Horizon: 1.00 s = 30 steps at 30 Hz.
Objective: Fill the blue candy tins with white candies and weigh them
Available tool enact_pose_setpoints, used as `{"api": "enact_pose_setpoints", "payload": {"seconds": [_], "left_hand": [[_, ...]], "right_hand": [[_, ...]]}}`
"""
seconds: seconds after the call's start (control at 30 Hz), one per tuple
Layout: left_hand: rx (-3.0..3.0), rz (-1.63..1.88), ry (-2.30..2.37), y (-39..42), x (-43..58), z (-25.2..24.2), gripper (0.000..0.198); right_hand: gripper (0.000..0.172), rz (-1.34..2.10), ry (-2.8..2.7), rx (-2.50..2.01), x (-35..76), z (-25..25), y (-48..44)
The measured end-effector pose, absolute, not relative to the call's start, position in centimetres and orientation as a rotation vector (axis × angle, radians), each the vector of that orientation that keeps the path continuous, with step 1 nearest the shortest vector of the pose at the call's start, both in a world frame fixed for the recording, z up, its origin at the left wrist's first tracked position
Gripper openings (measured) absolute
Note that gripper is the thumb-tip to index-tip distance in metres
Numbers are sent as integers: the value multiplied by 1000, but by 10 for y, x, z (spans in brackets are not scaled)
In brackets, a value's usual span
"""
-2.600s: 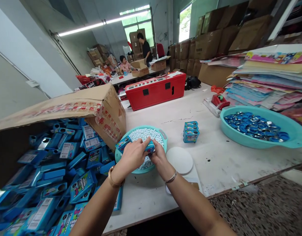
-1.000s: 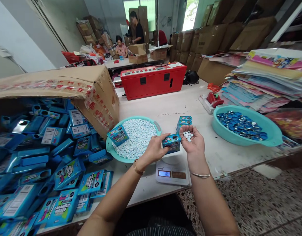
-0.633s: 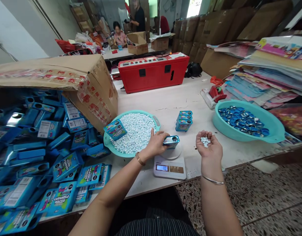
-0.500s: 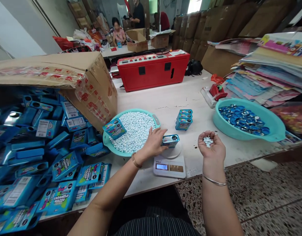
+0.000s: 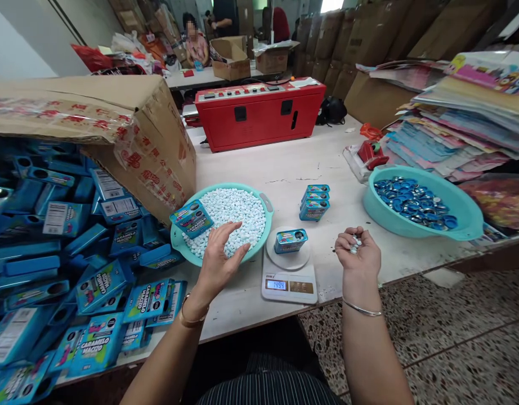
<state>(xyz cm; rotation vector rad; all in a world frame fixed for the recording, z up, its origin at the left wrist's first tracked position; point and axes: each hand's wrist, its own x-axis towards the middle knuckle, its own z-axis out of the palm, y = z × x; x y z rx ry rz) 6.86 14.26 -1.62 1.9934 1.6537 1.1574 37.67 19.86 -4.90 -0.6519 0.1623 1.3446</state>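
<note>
A small blue candy box point(image 5: 290, 241) lies on the round pan of a white digital scale point(image 5: 289, 277). My left hand point(image 5: 219, 260) hovers with fingers spread over the near rim of a teal basin point(image 5: 264, 202) full of small white candies point(image 5: 229, 211), holding nothing. My right hand point(image 5: 356, 256), right of the scale, is cupped closed around several white candies point(image 5: 354, 243). Another blue box point(image 5: 191, 218) rests on the basin's left rim. A short stack of filled blue boxes point(image 5: 314, 202) stands behind the scale.
An overturned cardboard carton point(image 5: 116, 121) spills many blue boxes point(image 5: 74, 259) at left. A second teal basin point(image 5: 424, 225) of blue caps sits at right, beside stacked coloured sheets point(image 5: 470, 129). A red machine point(image 5: 259, 112) stands behind. People work at a far table point(image 5: 209, 73).
My left hand set the blue box on the scale, let go and drew back over the candy basin. My right hand closed round its candies. The scale reading rose.
</note>
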Motion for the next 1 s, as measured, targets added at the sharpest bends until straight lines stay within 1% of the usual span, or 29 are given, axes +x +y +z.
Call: {"api": "enact_pose_setpoints", "payload": {"seconds": [0.1,0.47,0.6,0.8,0.9,1.0], "left_hand": [[1951,1176,1659,139,67,-21,34],[1946,1138,1616,134,73,-31,33],[1941,1145,1610,131,71,-36,33],[1939,1182,1623,123,66,-43,34],[1910,1189,1633,119,63,-46,33],[1880,1199,1640,117,63,-51,33]], "right_hand": [[33,1350,190,-646,373,-45,200],[30,1343,135,-683,368,-36,207],[25,1435,28,-661,355,-25,220],[26,1520,-106,-648,333,0,243],[22,1521,-210,-684,326,-2,245],[21,1485,-247,-786,317,-13,242]]}}
